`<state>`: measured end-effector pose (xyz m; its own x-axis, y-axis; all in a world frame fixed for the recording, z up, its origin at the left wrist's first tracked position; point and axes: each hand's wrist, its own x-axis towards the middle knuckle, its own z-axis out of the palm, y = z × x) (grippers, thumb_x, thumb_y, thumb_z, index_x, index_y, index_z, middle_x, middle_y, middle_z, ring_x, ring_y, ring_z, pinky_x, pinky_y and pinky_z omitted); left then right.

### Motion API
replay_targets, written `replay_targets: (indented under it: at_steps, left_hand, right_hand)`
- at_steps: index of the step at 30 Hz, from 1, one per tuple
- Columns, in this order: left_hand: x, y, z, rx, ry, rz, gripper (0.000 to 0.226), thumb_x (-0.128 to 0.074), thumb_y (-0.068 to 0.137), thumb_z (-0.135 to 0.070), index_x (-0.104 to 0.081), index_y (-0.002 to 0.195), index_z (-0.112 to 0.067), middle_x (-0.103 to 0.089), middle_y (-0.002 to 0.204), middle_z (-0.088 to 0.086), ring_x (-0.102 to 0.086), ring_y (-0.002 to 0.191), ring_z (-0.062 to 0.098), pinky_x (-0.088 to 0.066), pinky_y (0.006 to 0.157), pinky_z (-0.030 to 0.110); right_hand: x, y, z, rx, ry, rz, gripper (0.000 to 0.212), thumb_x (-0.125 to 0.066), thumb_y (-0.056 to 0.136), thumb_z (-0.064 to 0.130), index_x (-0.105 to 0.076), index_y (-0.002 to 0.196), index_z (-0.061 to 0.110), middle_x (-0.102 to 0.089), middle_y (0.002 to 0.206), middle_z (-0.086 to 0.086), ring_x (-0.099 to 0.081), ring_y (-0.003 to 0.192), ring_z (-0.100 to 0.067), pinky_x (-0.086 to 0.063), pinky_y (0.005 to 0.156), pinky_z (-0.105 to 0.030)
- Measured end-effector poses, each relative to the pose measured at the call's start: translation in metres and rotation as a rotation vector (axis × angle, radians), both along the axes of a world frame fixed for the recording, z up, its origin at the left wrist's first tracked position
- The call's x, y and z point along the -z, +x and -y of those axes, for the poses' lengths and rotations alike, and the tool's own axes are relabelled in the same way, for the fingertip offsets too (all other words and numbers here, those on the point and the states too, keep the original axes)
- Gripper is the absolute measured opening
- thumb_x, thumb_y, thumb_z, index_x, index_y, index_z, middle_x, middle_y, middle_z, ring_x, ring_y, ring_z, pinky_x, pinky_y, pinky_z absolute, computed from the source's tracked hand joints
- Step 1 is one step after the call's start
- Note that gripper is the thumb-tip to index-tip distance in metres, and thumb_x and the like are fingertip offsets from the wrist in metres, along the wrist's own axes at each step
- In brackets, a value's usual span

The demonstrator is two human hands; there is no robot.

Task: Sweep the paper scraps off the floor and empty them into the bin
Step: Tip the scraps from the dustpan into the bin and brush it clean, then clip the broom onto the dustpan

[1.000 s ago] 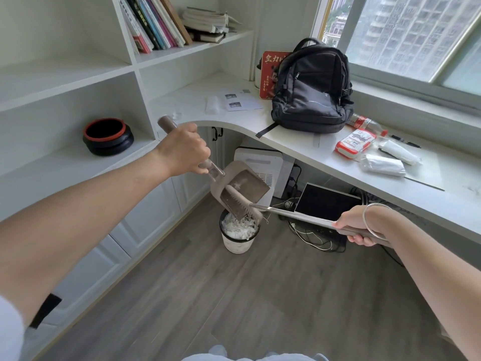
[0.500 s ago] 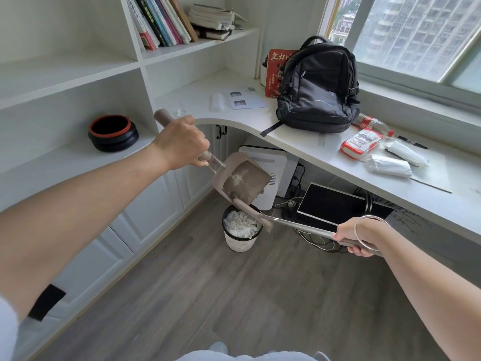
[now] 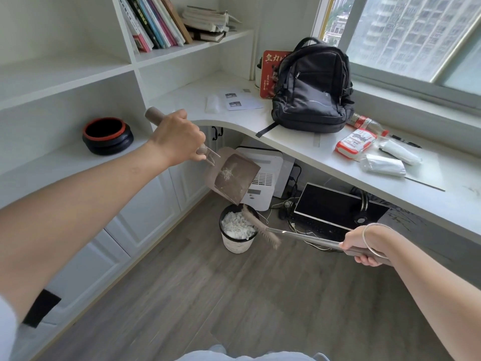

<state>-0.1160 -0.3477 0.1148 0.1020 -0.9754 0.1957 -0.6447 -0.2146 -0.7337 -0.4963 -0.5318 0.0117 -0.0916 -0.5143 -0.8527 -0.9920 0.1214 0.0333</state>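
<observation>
My left hand (image 3: 179,138) grips the handle of a taupe dustpan (image 3: 233,177), which is tilted mouth-down above a small white bin (image 3: 236,244). A few white scraps still cling inside the pan. The bin holds a heap of white paper scraps (image 3: 235,226). My right hand (image 3: 364,247) grips the long metal handle of a brush (image 3: 260,226), whose bristle head hangs over the bin's right rim, just below the pan's lip.
A white corner desk (image 3: 299,149) carries a black backpack (image 3: 312,92), packets and papers. Under it stand a white appliance (image 3: 263,175), a dark screen (image 3: 335,207) and cables. White cabinets and shelves line the left. Grey wood floor (image 3: 234,308) lies below me.
The brush head has come out of the dustpan and dropped to the bin's rim. The dustpan stays tilted above the bin, showing its inside with a few scraps left.
</observation>
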Motion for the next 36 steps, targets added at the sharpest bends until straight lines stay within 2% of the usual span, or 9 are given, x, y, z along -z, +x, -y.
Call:
replay_targets:
  at_steps: [5,9,14,17,21,24,28,32,36]
  left_hand:
    - [0.003,-0.006,0.0,-0.051,0.024,-0.047,0.053,-0.065,0.067,-0.073,-0.058,0.048,-0.024,-0.059,0.046,-0.011,-0.03,0.044,0.012,-0.035,0.062,0.021]
    - [0.007,-0.009,-0.004,-0.058,-0.023,-0.023,0.052,-0.057,0.075,-0.073,-0.064,0.056,-0.026,-0.063,0.053,-0.013,-0.045,0.047,0.009,-0.024,0.062,0.022]
    - [0.006,-0.015,-0.019,-0.114,-0.067,-0.138,0.048,-0.077,0.066,-0.06,-0.061,0.049,-0.019,-0.059,0.046,-0.003,-0.031,0.043,0.015,-0.027,0.062,0.025]
    - [0.005,-0.018,-0.024,-0.188,-0.088,-0.27,0.045,-0.063,0.084,-0.059,-0.061,0.069,-0.017,-0.07,0.072,0.003,-0.043,0.059,0.019,-0.033,0.074,0.029]
    - [-0.001,-0.02,-0.04,-0.345,-0.206,-0.427,0.046,-0.059,0.084,-0.062,-0.051,0.067,-0.021,-0.071,0.08,0.005,-0.057,0.073,0.024,-0.037,0.076,0.032]
    - [-0.001,-0.026,-0.053,-0.41,-0.265,-0.461,0.046,-0.061,0.083,-0.062,-0.052,0.065,-0.02,-0.068,0.077,0.006,-0.061,0.077,0.027,-0.04,0.077,0.034]
    - [-0.003,-0.043,-0.067,-0.468,-0.249,-0.47,0.045,-0.06,0.085,-0.061,-0.057,0.069,-0.019,-0.061,0.069,0.002,-0.049,0.068,0.022,-0.038,0.077,0.034]
    - [-0.007,-0.059,-0.096,-0.561,-0.272,-0.484,0.046,-0.059,0.085,-0.06,-0.06,0.068,-0.018,-0.047,0.06,-0.002,-0.046,0.068,0.023,-0.03,0.067,0.032]
    - [-0.006,-0.066,-0.127,-0.666,-0.354,-0.561,0.043,-0.06,0.081,-0.062,-0.074,0.07,-0.023,-0.058,0.061,-0.004,-0.054,0.066,0.02,-0.031,0.058,0.028]
  right_hand:
    - [-0.009,-0.008,0.002,0.062,0.038,0.108,0.024,-0.053,0.093,0.028,-0.051,0.083,0.006,-0.05,0.053,-0.005,-0.041,0.03,-0.011,-0.031,0.036,-0.015]
    - [-0.017,-0.01,0.005,0.078,0.051,0.189,0.026,-0.051,0.094,0.028,-0.051,0.083,0.005,-0.051,0.051,-0.005,-0.042,0.031,-0.01,-0.032,0.035,-0.016]
    - [-0.02,0.003,0.005,0.123,0.147,0.291,0.028,-0.05,0.096,0.036,-0.049,0.085,0.01,-0.05,0.052,-0.002,-0.04,0.033,-0.008,-0.034,0.033,-0.015]
    - [-0.017,0.015,0.002,0.152,0.227,0.365,0.029,-0.052,0.095,0.037,-0.045,0.081,0.013,-0.048,0.051,0.0,-0.039,0.033,-0.006,-0.034,0.032,-0.015]
    - [-0.019,0.03,-0.005,0.144,0.268,0.443,0.033,-0.049,0.099,0.031,-0.042,0.073,0.012,-0.043,0.043,0.0,-0.037,0.028,-0.006,-0.033,0.029,-0.012]
    - [-0.021,0.037,-0.007,0.068,0.256,0.43,0.035,-0.05,0.098,0.033,-0.041,0.072,0.012,-0.041,0.042,0.001,-0.035,0.028,-0.006,-0.033,0.029,-0.012]
    - [-0.029,0.046,-0.005,-0.019,0.286,0.435,0.036,-0.05,0.098,0.036,-0.042,0.071,0.013,-0.04,0.047,0.002,-0.037,0.029,-0.005,-0.035,0.029,-0.013]
    - [-0.034,0.064,-0.011,-0.078,0.329,0.469,0.031,-0.051,0.098,0.03,-0.043,0.074,0.013,-0.045,0.051,0.0,-0.041,0.03,-0.004,-0.037,0.029,-0.013]
    - [-0.044,0.096,-0.027,-0.187,0.354,0.485,0.02,-0.047,0.098,0.017,-0.047,0.081,0.007,-0.05,0.057,-0.002,-0.042,0.031,-0.004,-0.039,0.03,-0.013]
